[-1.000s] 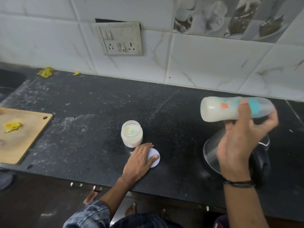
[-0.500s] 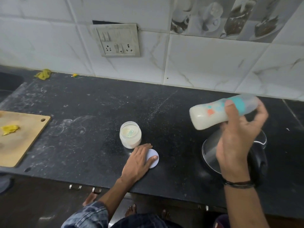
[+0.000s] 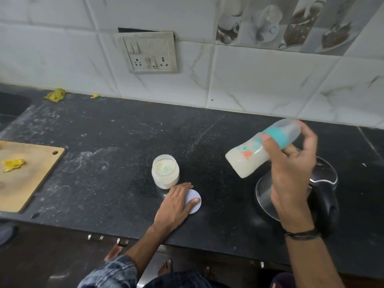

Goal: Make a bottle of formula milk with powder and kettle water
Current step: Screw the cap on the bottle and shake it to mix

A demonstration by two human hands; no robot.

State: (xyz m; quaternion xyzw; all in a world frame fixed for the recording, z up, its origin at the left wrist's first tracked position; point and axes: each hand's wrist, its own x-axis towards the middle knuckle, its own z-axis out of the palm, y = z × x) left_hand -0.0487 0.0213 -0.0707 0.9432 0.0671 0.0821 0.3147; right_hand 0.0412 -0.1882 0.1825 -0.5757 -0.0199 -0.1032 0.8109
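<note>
Right hand (image 3: 291, 175) grips the tilted milk bottle (image 3: 255, 152) above the kettle (image 3: 324, 183); left hand (image 3: 176, 204) lies flat on the lid (image 3: 196, 201), left of the kettle.

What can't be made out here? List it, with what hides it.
Head view: kettle, mostly behind the right hand and forearm.
Head view: bottle, teat end blurred and crossed by that hand's fingers.
Head view: white lid, half under the left hand.
Head view: greenish item in the powder jar, too small to identify.
</note>
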